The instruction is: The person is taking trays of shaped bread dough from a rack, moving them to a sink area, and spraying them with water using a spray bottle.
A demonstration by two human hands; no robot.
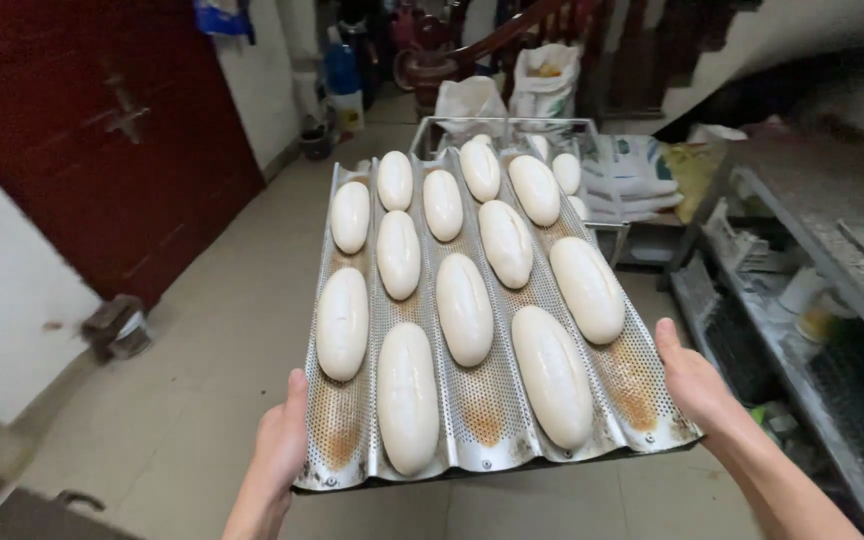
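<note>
Perforated metal tray point(487, 410) clenched at near corners, left hand point(280, 450), right hand point(697, 385), open floor point(222, 340) leftward.

I hold a perforated, corrugated metal baking tray point(485, 410) above the pale tiled floor point(212, 360). My left hand point(280, 450) grips its near left corner; my right hand point(694, 385) grips its near right edge. Pale, oblong, unbaked dough loaves point(464, 308) lie lengthwise in the tray's channels. A dark red door point(102, 130) stands at left, and a dusty metal shelf rack point(812, 300) at right.

Single head view, downward, close overhead
</note>
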